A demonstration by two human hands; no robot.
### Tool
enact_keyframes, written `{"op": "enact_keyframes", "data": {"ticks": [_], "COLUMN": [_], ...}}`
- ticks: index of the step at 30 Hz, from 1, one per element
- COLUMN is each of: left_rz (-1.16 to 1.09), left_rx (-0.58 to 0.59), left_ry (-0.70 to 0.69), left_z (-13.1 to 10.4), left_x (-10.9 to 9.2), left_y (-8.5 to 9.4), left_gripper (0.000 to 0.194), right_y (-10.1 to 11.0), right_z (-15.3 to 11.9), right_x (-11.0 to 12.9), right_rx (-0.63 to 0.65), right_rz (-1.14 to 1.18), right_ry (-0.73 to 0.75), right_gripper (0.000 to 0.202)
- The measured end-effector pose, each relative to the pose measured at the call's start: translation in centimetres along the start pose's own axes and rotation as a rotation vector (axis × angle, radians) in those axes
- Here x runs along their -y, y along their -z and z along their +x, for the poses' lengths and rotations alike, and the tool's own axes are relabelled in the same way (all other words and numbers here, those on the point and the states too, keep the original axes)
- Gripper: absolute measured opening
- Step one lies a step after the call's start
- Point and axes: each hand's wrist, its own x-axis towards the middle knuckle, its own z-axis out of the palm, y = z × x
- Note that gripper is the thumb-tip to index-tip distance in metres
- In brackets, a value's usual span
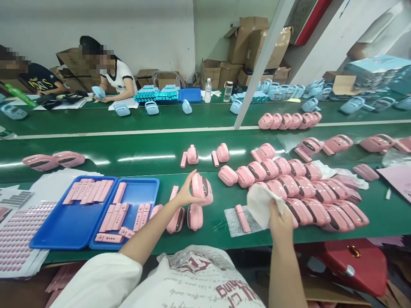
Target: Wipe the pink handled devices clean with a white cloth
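My left hand (pixel 186 191) grips a glossy pink plastic housing (pixel 203 186) with a dark window, thumb and fingers around it, raised over the green bench. My right hand (pixel 280 220) is closed on a white cloth (pixel 257 204), which hangs in front of the stacked pink housings (pixel 303 188). Below the cloth, a narrow pink bar (pixel 242 218) lies on a piece of bubble wrap (pixel 230 222). Under my left hand, more pink housings (pixel 195 217) stand on the bench, partly hidden by my forearm.
Two blue trays (pixel 73 229) with pink bars stand at left beside sticker sheets (pixel 24 239). Across a green conveyor belt (pixel 144 147) carrying pink housings, two people work among light-blue housings (pixel 152 108). A white post (pixel 261 64) rises at mid-right. A red bag (pixel 353 265) sits below the bench.
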Motion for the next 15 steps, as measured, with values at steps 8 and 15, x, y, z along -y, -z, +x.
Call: {"op": "enact_keyframes", "data": {"ticks": [8, 15], "left_rz": [-0.314, -0.394], "left_rx": [-0.046, -0.145], "left_ry": [-0.138, -0.126], "left_z": [-7.4, -10.4], "left_x": [-3.0, -2.4], "left_y": [1.9, 3.5], "left_gripper": [0.126, 0.115], "right_y": [-11.2, -12.0], "right_z": [-7.1, -10.2], "right_x": [6.5, 7.3], "right_rx": [0.642, 0.919], "right_rz": [0.307, 0.294], "right_ry": [0.507, 1.001], "right_gripper": [0.062, 0.054]}}
